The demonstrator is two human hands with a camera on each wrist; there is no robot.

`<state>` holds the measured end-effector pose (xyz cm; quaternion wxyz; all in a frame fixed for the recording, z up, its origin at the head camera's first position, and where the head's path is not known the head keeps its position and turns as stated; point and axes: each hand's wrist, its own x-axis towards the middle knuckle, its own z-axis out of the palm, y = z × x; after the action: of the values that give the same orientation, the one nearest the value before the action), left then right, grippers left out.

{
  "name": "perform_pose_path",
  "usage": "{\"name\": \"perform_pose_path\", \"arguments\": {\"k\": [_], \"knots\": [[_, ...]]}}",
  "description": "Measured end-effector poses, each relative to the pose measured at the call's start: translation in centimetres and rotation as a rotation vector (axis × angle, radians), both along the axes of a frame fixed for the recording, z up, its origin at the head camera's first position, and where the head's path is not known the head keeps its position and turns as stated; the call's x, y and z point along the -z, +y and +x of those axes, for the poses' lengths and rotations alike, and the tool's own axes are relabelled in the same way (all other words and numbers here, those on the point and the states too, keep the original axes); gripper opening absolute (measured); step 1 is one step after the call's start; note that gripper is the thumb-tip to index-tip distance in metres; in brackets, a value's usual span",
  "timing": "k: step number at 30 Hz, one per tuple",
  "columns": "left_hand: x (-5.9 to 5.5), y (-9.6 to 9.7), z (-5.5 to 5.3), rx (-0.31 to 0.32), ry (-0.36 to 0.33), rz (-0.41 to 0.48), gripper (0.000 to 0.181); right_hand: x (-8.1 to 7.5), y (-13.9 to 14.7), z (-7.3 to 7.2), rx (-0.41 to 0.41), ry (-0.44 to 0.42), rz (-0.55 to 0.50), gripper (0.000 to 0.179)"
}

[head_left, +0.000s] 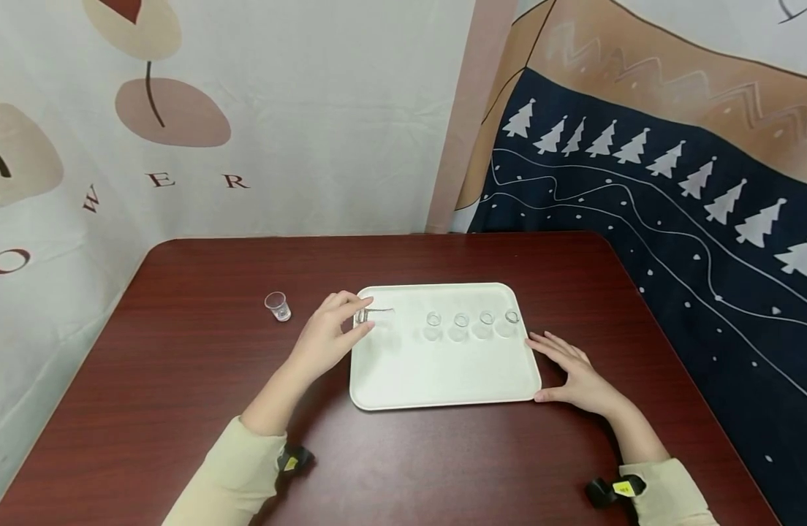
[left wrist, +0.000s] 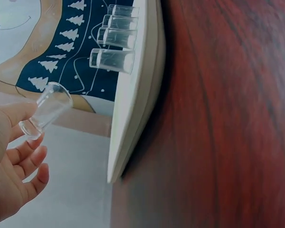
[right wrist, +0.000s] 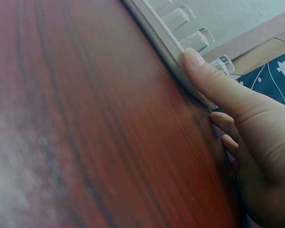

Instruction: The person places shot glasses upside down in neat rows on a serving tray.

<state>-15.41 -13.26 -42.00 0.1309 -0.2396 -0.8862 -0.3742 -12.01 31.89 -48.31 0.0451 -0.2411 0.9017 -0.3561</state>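
Over the left end of a white tray [head_left: 443, 380], my left hand [head_left: 331, 330] pinches a clear shot glass [left wrist: 50, 107] near its thick base, between thumb and fingers. That glass is tilted on its side, its mouth facing right and somewhat down. Several similar shot glasses [head_left: 460, 329] stand mouth down in a row on the tray's right half. At the tray's right edge is my right hand [head_left: 577, 376], fingers spread; its thumb [right wrist: 195, 58] touches the rim near the front corner.
Left of the tray, another small clear glass [head_left: 278, 307] stands mouth up on the dark red wooden table [head_left: 403, 460]. Patterned cloths hang behind the table, a pale one [head_left: 324, 131] and a navy one with white trees [head_left: 640, 241].
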Motion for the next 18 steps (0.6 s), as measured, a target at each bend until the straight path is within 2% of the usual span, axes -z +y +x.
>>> {"name": "perform_pose_path", "arguments": {"k": [3,8,18], "knots": [[0.5,0.7,-0.4,-0.009,0.015,0.061,0.039,0.0,0.0,0.0,0.003,-0.004,-0.002,0.091],[1.2,2.0,-0.9,-0.028,-0.006,0.152,0.037,-0.1,0.1,0.1,0.006,-0.006,0.004,0.091],[2.5,4.8,-1.6,-0.012,-0.047,0.191,0.03,-0.1,0.0,0.0,-0.001,0.005,-0.001,0.091]]}}
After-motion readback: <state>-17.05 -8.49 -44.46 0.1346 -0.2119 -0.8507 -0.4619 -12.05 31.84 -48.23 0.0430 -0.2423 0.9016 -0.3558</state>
